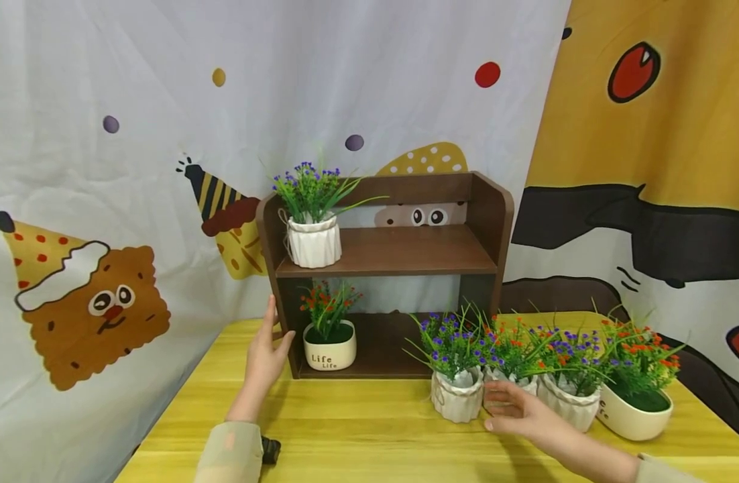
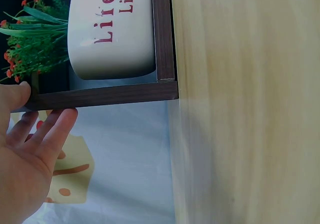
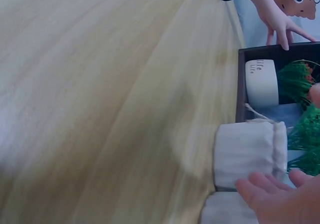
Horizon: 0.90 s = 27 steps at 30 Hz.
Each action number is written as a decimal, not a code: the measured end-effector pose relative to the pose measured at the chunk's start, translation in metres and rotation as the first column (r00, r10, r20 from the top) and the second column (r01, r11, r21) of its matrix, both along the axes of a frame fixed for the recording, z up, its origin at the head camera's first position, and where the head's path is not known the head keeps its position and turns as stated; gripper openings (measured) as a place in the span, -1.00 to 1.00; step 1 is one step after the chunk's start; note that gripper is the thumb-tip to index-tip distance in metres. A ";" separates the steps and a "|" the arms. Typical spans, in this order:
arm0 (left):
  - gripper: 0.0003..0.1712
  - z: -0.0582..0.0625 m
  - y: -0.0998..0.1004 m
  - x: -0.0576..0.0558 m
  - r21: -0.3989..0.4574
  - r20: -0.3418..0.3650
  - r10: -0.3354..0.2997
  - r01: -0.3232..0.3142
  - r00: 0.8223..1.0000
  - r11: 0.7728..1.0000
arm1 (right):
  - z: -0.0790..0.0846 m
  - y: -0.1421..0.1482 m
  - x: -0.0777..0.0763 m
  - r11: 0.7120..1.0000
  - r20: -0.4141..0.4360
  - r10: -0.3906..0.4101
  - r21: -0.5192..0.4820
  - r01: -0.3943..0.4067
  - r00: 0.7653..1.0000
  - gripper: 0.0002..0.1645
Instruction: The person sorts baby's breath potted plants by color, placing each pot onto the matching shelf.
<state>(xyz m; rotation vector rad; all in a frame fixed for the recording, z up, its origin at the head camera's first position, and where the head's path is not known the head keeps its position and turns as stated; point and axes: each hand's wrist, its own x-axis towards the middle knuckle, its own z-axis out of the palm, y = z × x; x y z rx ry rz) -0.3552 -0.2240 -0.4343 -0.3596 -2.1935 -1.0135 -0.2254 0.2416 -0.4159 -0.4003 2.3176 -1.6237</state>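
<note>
My left hand (image 1: 265, 355) holds the left side panel of a dark brown two-tier shelf (image 1: 381, 272), thumb at the front edge and fingers along the outside. My right hand (image 1: 517, 412) is by a ribbed white pot of purple flowers (image 1: 457, 396), fingers apart; contact is unclear. Behind that hand stands a white pot with orange-red flowers (image 1: 514, 342), partly hidden. Inside the shelf, a "Life" pot with red flowers (image 2: 112, 34) sits lower left. A ribbed pot with purple flowers (image 1: 314, 241) stands upper left.
Farther right are another ribbed pot with purple flowers (image 1: 569, 402) and a smooth white pot with orange flowers (image 1: 638, 416). All stand on a yellow wood-grain table (image 1: 357, 436). A printed curtain (image 1: 164, 168) hangs behind the shelf.
</note>
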 end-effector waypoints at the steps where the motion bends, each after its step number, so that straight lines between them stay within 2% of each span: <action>1: 0.06 0.000 0.000 0.000 0.003 0.002 -0.001 0.001 1.000 1.000 | -0.002 -0.002 -0.001 1.000 -0.009 -0.007 0.001 0.007 1.000 -0.09; 3: 0.06 -0.001 0.000 0.000 0.010 0.001 0.001 -0.001 1.000 1.000 | -0.006 -0.006 -0.001 0.999 -0.003 -0.034 0.005 0.034 0.999 -0.03; 7: 0.07 -0.001 0.001 0.000 0.012 0.005 0.003 -0.003 1.000 1.000 | -0.015 -0.015 0.002 0.998 -0.044 -0.069 0.001 0.069 0.997 0.08; 15: 0.06 -0.002 0.000 0.000 0.010 0.007 0.010 -0.010 1.000 1.000 | -0.020 -0.031 0.006 0.984 -0.085 -0.169 0.039 0.172 0.982 0.22; 23: 0.06 -0.002 0.000 -0.001 0.011 0.008 0.000 0.000 1.000 1.000 | -0.027 -0.041 0.001 0.979 -0.147 -0.194 0.035 0.201 0.970 0.23; 27: 0.06 -0.002 0.001 0.000 0.018 0.019 -0.001 0.000 1.000 1.000 | -0.032 -0.046 -0.007 0.973 -0.135 -0.226 0.018 0.230 0.965 0.26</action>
